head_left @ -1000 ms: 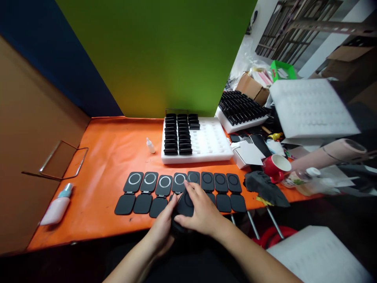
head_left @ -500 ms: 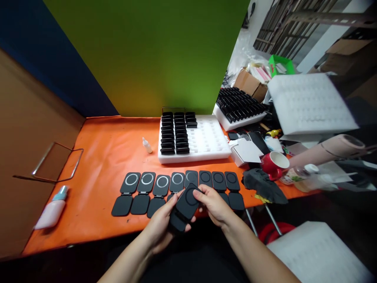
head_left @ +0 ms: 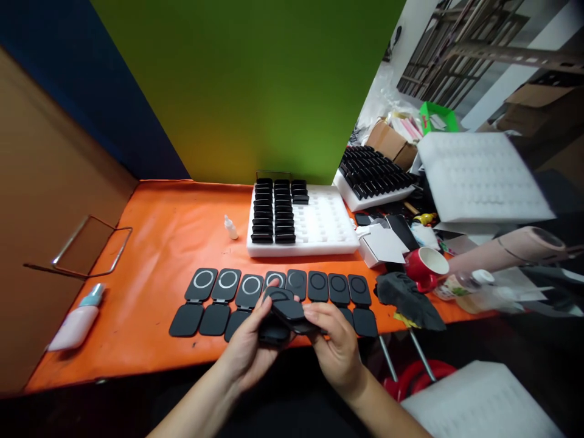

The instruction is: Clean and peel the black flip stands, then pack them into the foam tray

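Note:
Both my hands hold one black hinged pad (head_left: 285,311) just above the near edge of the orange table (head_left: 155,243). My left hand (head_left: 250,344) grips its lower half from the left. My right hand (head_left: 335,340) pinches the upper half, which is tilted nearly flat. Just behind them a row of several open black hinged pads (head_left: 274,295) lies on the table; the left ones show white rings, the right ones dark rings.
A white foam tray (head_left: 319,228) partly filled with black folded parts sits behind the row, a small white dropper bottle (head_left: 230,227) to its left. A red mug (head_left: 426,267), black cloth (head_left: 406,293), boxes and another filled tray (head_left: 371,173) crowd the right. A pink tube (head_left: 75,322) lies far left.
The pad was lifted off the table toward me and its upper half has been swung down from facing me to nearly edge-on; both hands have drawn closer to me.

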A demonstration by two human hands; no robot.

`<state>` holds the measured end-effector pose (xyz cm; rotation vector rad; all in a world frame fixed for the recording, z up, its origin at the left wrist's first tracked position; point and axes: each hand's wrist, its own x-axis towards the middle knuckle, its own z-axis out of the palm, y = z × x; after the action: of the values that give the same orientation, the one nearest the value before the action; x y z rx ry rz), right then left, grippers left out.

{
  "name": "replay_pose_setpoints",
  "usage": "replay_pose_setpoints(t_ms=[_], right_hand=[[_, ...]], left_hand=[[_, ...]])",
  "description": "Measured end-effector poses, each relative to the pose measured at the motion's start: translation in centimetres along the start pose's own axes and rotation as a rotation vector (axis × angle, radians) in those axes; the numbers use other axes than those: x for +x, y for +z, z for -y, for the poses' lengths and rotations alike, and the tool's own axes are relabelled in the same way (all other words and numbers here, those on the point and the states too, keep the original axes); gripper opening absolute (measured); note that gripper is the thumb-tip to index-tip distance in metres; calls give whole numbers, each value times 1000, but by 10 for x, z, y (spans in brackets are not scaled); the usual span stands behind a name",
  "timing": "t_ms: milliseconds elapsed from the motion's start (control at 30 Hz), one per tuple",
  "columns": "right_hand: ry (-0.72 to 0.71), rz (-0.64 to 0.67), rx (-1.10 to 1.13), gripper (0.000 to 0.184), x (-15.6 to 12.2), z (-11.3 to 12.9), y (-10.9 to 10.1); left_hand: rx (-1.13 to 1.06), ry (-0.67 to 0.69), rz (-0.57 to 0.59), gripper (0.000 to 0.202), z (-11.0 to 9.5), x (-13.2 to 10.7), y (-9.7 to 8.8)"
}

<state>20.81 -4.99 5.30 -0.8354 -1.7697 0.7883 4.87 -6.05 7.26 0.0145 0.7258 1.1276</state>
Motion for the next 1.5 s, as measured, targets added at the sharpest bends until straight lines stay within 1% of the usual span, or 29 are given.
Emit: replay_pose_setpoints(t_ms=[167,333,400,433,500,567,600,667,700,767,833,1000,1067,1200,1333,1400,1500], right_hand=[[34,-53,24,42,5,-3,2],[63,-82,64,35,-2,-6,1],[117,-109,106,27,-5,-8,0],[187,-139,132,21,-5,-10,-1],[407,-233,225,11,-3,-13,-1],[662,-298,398,17,2,-13,1],[763,-298,503,21,5,-13,4],[903,-236,695,25,8,-9,10],[954,-192,752,26,8,-6,13],[1023,-125,786,26,5,0,18],[1043,-83,762,27,2,6,21],[972,-36,716,30,1,12,21],[983,-39,715,30,2,11,20],[999,-86,638,28,0,3,19],[1042,-165,538,27,-3,-7,18],[1067,-220,540,28,-4,-11,19],[1105,-262,623,32,-6,-14,19]], left_hand=[[-5,10,-38,45,0,0,0],[-32,62,-14,43,-2,1,-3],[-29,90,-7,43,-5,2,-4],[-22,95,-5,43,-6,2,-5],[-3,77,-1,42,-9,1,-7],[30,36,1,40,-10,1,-8],[61,15,-4,39,-10,1,-7],[147,-13,-27,38,-8,1,-6],[188,-15,-41,37,-7,1,-6],[229,7,-67,33,-5,2,-6],[217,42,-69,29,-5,3,-8],[180,46,16,26,-6,4,-13],[183,66,-1,26,-6,4,-12],[185,74,-30,26,-6,4,-9],[143,68,2,25,-6,5,-10],[117,47,27,25,-8,5,-11],[73,21,27,23,-9,6,-12]])
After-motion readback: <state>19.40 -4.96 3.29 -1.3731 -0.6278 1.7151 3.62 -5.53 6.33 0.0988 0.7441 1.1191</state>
